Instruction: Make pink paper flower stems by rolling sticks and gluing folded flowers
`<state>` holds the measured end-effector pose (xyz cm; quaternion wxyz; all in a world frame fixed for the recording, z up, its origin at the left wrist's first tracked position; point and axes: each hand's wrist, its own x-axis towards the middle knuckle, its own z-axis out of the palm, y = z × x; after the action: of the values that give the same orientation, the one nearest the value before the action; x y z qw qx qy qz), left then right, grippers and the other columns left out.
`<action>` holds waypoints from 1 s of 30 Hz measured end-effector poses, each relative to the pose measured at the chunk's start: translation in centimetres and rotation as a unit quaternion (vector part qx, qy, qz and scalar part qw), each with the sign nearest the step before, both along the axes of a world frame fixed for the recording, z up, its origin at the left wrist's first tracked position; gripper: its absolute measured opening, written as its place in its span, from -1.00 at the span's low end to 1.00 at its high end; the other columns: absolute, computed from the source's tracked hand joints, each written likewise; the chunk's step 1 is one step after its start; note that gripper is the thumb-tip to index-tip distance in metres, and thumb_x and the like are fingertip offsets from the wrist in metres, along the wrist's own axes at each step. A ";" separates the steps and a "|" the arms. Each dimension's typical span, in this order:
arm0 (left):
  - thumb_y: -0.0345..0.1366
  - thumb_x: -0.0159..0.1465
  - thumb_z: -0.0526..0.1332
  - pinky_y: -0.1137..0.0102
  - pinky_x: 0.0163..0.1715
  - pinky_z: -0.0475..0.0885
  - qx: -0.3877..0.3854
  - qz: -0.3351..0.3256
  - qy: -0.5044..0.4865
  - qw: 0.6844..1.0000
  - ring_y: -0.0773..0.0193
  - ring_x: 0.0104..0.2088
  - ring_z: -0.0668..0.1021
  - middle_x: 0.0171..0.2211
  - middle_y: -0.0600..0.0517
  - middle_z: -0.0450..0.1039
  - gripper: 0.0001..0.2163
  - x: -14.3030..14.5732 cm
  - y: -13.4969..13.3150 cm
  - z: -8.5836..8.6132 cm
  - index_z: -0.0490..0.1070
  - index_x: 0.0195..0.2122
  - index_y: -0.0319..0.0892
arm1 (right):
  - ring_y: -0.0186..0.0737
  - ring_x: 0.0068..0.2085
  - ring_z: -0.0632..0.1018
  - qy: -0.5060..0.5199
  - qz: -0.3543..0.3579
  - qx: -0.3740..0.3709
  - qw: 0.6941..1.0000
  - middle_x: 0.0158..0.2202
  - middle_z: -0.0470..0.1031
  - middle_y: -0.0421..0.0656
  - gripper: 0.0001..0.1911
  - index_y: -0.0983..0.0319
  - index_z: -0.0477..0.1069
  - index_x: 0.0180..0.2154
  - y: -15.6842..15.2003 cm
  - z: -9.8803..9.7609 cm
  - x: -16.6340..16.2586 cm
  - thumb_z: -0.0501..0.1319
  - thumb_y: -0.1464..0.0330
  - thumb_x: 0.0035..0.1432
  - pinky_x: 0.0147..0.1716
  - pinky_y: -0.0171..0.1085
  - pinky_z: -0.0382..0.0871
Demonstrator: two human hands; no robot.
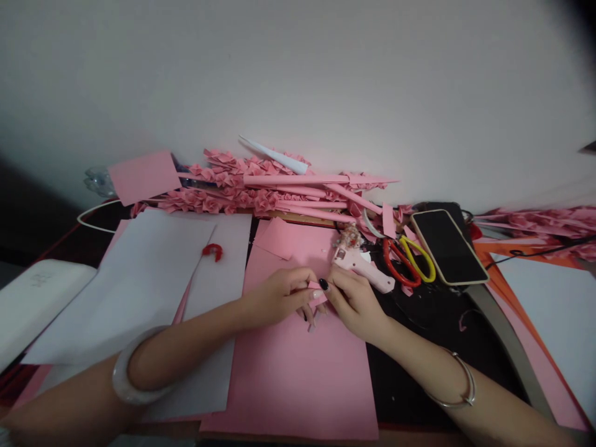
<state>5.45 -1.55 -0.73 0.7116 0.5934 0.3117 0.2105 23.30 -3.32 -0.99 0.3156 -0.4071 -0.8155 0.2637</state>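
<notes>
My left hand [279,297] and my right hand [354,303] meet over a large pink paper sheet [298,372]. Both pinch a small pink paper piece [317,286] between their fingertips, fingers closed round it. A pale bangle sits on my left wrist and a thin metal bangle on my right. A pink glue gun [365,267] lies just beyond my right hand.
White sheets [139,292] with a small red bit [213,251] lie at left. Red-and-yellow scissors [410,261] and a phone [449,246] lie at right. Rolled pink paper tubes and folded pink flowers [261,186] pile against the wall. A white box [32,304] sits far left.
</notes>
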 end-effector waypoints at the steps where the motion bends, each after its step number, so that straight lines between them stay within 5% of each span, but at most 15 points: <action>1: -0.21 0.24 0.14 0.45 -0.47 0.44 -0.002 -0.002 0.002 1.000 0.36 -0.55 0.55 -0.49 0.07 0.46 -0.81 0.0 0.0 0.0 0.22 -0.40 -0.22 | -0.35 -0.54 0.25 0.002 -0.002 0.002 1.000 -0.61 0.17 -0.28 -0.71 0.21 0.10 -0.56 0.0 0.0 0.0 -0.03 0.47 0.22 -0.51 -0.33 0.11; 11: -0.30 0.31 0.00 0.45 -0.45 0.43 0.015 -0.028 0.000 0.999 0.34 -0.52 0.57 -0.57 0.08 0.46 -0.86 -0.1 0.0 -0.1 0.21 -0.37 -0.20 | -0.38 -0.61 0.18 -0.009 -0.018 0.012 1.000 -0.65 0.09 -0.33 -0.70 0.18 -0.01 -0.58 0.0 -0.1 -0.1 -0.04 0.49 0.18 -0.56 -0.34 0.06; 18: -0.31 0.25 0.11 0.49 -0.55 0.44 0.014 0.068 0.025 0.997 0.36 -0.61 0.54 -0.62 0.10 0.43 -0.88 -0.1 0.3 -0.2 0.27 -0.40 -0.24 | -0.37 -0.58 0.17 0.011 -0.038 -0.028 0.999 -0.61 0.05 -0.31 -0.66 0.19 -0.01 -0.57 0.3 -0.2 0.1 -0.07 0.37 0.28 -0.56 -0.34 0.04; 25: -0.31 0.27 0.07 0.51 -0.54 0.43 0.117 0.141 0.036 0.983 0.41 -0.61 0.52 -0.57 0.15 0.36 -0.89 -0.3 0.5 -0.7 0.31 -0.27 -0.22 | -0.38 -0.57 0.18 -0.003 -0.016 -0.036 0.999 -0.62 0.05 -0.32 -0.67 0.20 0.02 -0.57 0.4 -0.1 0.0 -0.05 0.41 0.27 -0.53 -0.34 0.05; 30: -0.34 0.27 0.07 0.55 -0.49 0.37 0.267 0.198 0.127 0.935 0.44 -0.55 0.47 -0.57 0.13 0.37 -0.85 -0.5 0.3 -0.8 0.42 -0.33 -0.21 | -0.37 -0.56 0.18 -0.021 -0.021 -0.029 0.999 -0.61 0.08 -0.31 -0.70 0.20 0.04 -0.56 0.4 -0.2 -0.1 -0.03 0.45 0.23 -0.52 -0.35 0.04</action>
<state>4.95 -1.22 -1.55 0.4253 0.7094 0.4430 0.3458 23.23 -2.90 -1.21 0.2920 -0.4387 -0.8052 0.2718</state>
